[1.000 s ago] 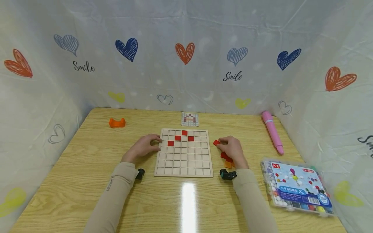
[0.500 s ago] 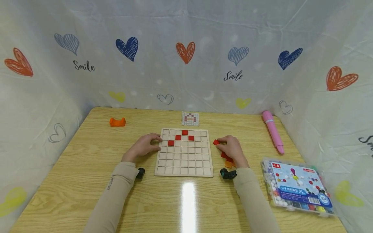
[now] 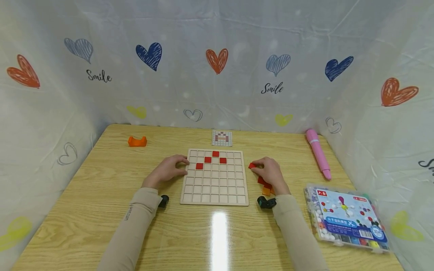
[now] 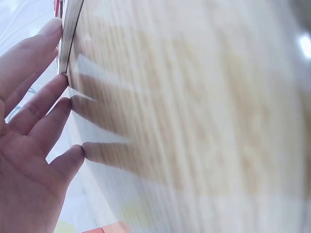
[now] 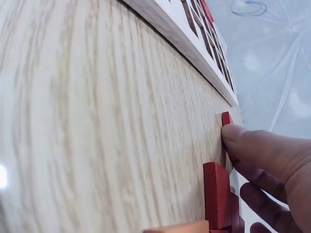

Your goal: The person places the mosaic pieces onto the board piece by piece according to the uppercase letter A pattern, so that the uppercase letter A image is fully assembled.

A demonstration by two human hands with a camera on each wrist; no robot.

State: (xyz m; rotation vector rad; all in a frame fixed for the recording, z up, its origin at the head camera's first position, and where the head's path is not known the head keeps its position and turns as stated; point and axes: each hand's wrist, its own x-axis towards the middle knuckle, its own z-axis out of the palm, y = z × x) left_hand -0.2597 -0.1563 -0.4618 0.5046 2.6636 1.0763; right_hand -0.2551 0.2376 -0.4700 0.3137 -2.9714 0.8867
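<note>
A square wooden grid board [image 3: 214, 184] lies on the table with several red square tiles [image 3: 208, 160] in its upper rows. At its left edge rests my left hand [image 3: 166, 169], fingers extended; the left wrist view shows the fingertips [image 4: 75, 153] down at the tabletop beside the board. Right of the board, my right hand [image 3: 269, 171] pinches a red tile [image 3: 251, 165]. In the right wrist view the thumb lies on this tile [image 5: 227, 119], close over the table. Beneath the right hand is a small pile of red tiles [image 5: 216, 194] and orange tiles [image 3: 266, 191], partly hidden.
A patterned card [image 3: 222, 138] lies behind the board. An orange bracket-like piece [image 3: 137, 142] sits at the back left. To the right are a pink pen-shaped object [image 3: 317, 154] and a clear box of colored beads [image 3: 349, 218]. A printed curtain [image 3: 237, 98] hangs behind the table.
Both hands hold their places by the board and the red tile. The head view has shifted very slightly; nothing else visibly differs.
</note>
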